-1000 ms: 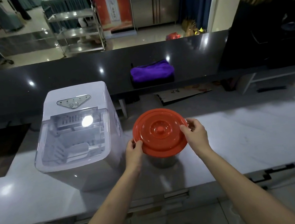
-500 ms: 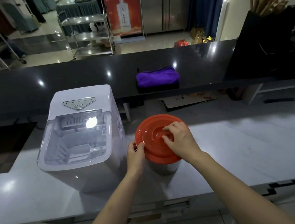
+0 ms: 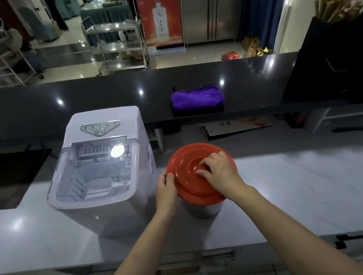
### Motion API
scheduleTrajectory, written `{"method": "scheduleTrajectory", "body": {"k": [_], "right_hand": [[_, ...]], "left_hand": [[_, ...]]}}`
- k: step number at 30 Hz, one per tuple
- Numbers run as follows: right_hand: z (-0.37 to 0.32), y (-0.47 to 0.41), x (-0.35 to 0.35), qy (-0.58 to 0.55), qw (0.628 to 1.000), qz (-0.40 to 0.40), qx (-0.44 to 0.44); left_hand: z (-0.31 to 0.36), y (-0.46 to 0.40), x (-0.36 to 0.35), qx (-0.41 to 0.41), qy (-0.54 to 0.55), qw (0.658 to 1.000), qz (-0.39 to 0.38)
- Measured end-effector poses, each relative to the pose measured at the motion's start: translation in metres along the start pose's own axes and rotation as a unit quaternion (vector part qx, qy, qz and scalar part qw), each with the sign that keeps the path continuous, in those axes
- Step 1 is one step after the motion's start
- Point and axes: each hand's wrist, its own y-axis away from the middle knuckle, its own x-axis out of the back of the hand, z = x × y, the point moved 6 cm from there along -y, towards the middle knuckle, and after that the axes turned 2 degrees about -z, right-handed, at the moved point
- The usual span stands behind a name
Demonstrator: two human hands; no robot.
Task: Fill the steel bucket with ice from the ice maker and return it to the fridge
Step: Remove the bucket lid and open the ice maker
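Note:
A steel bucket stands on the white counter, just right of the white ice maker. A round red lid covers the bucket and hides its inside. My left hand grips the lid's left rim. My right hand lies on top of the lid with its fingers closed around the centre knob. The ice maker's clear lid is down, and a scoop shows inside it.
A raised black ledge runs behind the counter, with a folded purple cloth on it. A dark box stands at the right. A steel fridge and a metal trolley stand in the room beyond.
My right hand has moved from the lid's right rim to the knob at its centre. The left hand has stayed on the left rim. The view has shifted slightly.

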Motion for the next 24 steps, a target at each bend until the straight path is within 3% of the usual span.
{"method": "scheduleTrajectory", "body": {"k": [6,15,24], "right_hand": [[0.016,0.001,0.021,-0.050,0.997,0.041,-0.043],[0.081,0.020,0.043,-0.182,0.965,0.099,-0.158],[0.149,0.050,0.028,-0.215,0.940,0.096,-0.246]], "left_hand": [[0.020,0.000,-0.009,-0.053,-0.009,0.998,-0.018],[0.021,0.001,-0.009,-0.061,-0.096,0.993,0.026],[0.023,-0.002,-0.020,-0.087,-0.153,0.984,0.036]]}}
